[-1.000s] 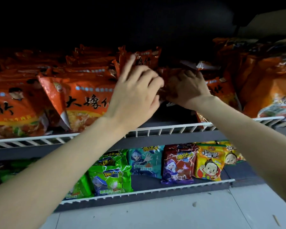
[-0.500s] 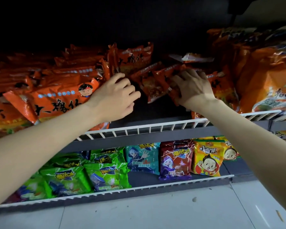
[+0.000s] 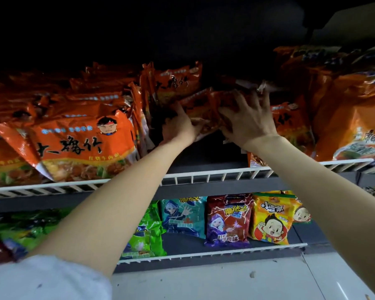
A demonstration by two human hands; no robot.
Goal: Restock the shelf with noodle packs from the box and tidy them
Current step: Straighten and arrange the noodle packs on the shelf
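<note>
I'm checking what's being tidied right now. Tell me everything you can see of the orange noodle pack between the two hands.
The orange noodle pack is a glossy, crinkled plastic bag, dimly lit, its print hard to read. It lies tilted in the gap on the upper shelf, between the upright orange packs on the left and the stack on the right. The left hand holds its left end; the right hand presses spread fingers on its right part.

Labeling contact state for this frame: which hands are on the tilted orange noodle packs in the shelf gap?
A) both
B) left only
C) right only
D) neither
A: the left hand and right hand both press on the tilted orange noodle packs on the upper shelf.
</note>
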